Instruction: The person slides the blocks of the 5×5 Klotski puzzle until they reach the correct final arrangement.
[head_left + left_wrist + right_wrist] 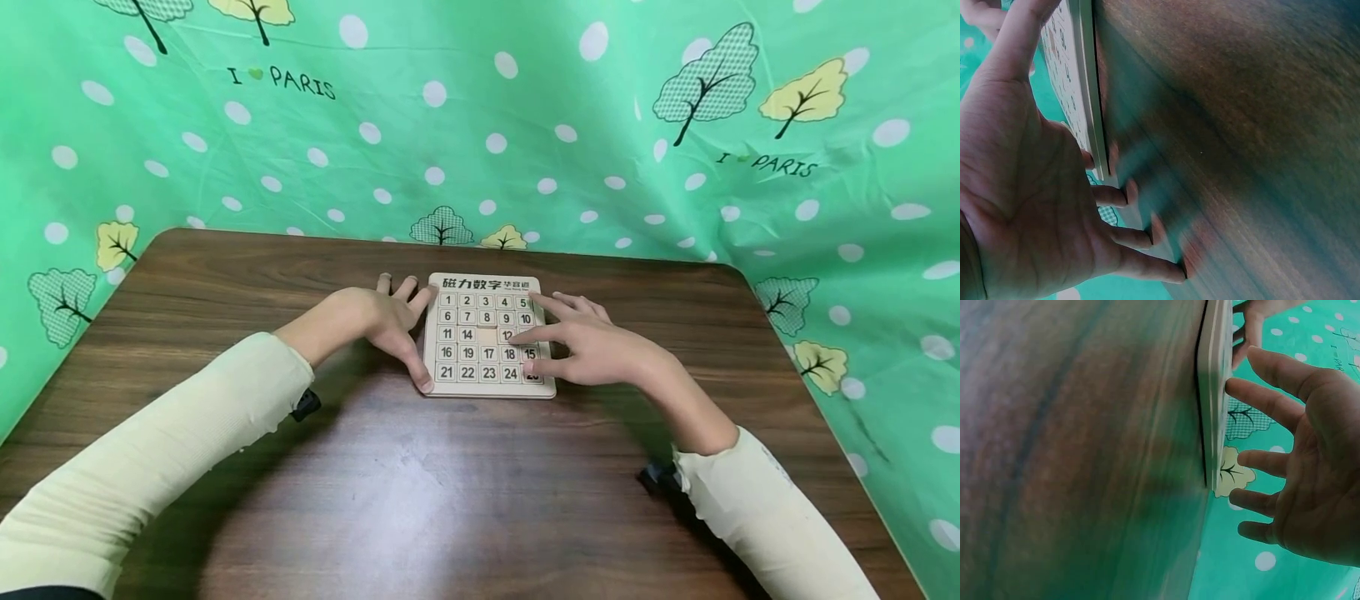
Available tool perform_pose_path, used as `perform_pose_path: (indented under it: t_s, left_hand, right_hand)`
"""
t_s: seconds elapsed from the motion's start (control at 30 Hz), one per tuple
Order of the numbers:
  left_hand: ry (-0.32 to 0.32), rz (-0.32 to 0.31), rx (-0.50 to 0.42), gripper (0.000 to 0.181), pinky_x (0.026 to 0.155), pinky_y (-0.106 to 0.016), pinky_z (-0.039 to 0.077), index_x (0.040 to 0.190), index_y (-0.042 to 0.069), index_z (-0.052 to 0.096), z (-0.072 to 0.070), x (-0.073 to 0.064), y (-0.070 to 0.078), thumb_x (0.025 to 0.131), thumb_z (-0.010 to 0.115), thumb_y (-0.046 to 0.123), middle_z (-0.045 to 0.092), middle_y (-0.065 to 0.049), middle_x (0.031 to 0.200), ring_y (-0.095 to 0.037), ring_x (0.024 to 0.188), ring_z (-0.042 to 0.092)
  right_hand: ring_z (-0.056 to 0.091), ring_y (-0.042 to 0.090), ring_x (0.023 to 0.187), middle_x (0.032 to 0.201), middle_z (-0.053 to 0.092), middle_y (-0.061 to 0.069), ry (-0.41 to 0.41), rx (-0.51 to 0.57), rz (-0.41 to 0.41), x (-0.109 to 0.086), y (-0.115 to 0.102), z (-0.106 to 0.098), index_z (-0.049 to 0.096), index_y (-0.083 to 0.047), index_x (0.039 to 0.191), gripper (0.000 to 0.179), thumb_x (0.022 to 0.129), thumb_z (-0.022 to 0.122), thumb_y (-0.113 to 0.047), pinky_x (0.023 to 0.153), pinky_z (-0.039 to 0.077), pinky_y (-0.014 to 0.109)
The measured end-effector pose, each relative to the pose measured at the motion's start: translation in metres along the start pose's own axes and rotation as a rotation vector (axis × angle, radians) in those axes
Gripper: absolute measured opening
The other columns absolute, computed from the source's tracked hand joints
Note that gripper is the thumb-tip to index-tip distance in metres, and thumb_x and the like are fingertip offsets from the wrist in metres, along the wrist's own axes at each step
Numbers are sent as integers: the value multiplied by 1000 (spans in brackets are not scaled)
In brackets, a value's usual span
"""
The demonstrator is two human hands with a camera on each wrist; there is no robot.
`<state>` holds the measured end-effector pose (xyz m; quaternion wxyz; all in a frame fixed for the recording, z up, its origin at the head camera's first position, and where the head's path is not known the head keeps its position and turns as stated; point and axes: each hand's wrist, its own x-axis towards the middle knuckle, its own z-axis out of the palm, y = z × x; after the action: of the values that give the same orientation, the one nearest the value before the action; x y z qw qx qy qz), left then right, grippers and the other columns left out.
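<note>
A number slide puzzle [480, 387] with a pale wooden frame lies flat on the table, its square tiles in rows. An unfilled slot shows in the third row, between tile 14 [467, 335] and tile 12 [507, 334]. My left hand [392, 323] spreads along the left side, thumb at the near corner and index finger at the upper edge; its other fingertips rest on the tabletop. From the right, my right hand [600, 342] reaches over the board with its index fingertip at tile 12. The right thumb partly hides tile 25, and the fingers cover the third row's last tile.
The dark wood-grain table [420, 500] extends on all sides of the puzzle. Behind it hangs a green curtain [465, 108] with white dots and printed trees. Pale sleeves [172, 442] cover both forearms, and a black strap piece [660, 479] shows below the right wrist.
</note>
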<state>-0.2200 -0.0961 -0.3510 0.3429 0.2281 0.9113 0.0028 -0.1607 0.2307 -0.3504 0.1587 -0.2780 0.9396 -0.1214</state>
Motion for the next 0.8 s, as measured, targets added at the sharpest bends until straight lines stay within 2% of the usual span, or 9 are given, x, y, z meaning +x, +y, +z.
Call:
perform_pose_path:
  t_s: [0.37, 0.5, 0.67, 0.8]
  left_hand:
    - [-1, 5, -12, 167, 134, -85, 8, 182, 20, -16, 0, 1, 0, 70, 89, 87, -13, -24, 190, -63, 171, -15]
    - [4, 10, -15, 168, 135, -84, 8, 182, 21, -16, 0, 3, 1, 69, 89, 88, -13, -23, 190, -63, 171, -15]
    - [11, 7, -14, 167, 134, -85, 10, 182, 21, -15, 0, 3, 1, 69, 88, 90, -12, -23, 190, -63, 171, -13]
    - [5, -1, -7, 168, 134, -86, 11, 182, 20, -15, 0, 2, -1, 69, 88, 90, -12, -23, 190, -62, 171, -14]
  right_hand:
    - [20, 52, 173, 190, 24, 14, -33, -5, -27, 13, -15, 3, 67, -39, 158, 53, 107, 74, -50, 135, 12, 82]
    - [20, 55, 173, 188, 26, 17, -11, 0, -26, 5, -9, -2, 71, -36, 154, 49, 107, 74, -48, 134, 11, 84]
    - [20, 57, 172, 188, 27, 18, 18, 23, 56, -11, 6, -12, 80, -34, 143, 39, 106, 76, -48, 131, 13, 85]
    - [19, 58, 171, 188, 25, 19, 2, 17, 83, -16, 11, -13, 80, -33, 144, 40, 106, 76, -48, 130, 13, 85]
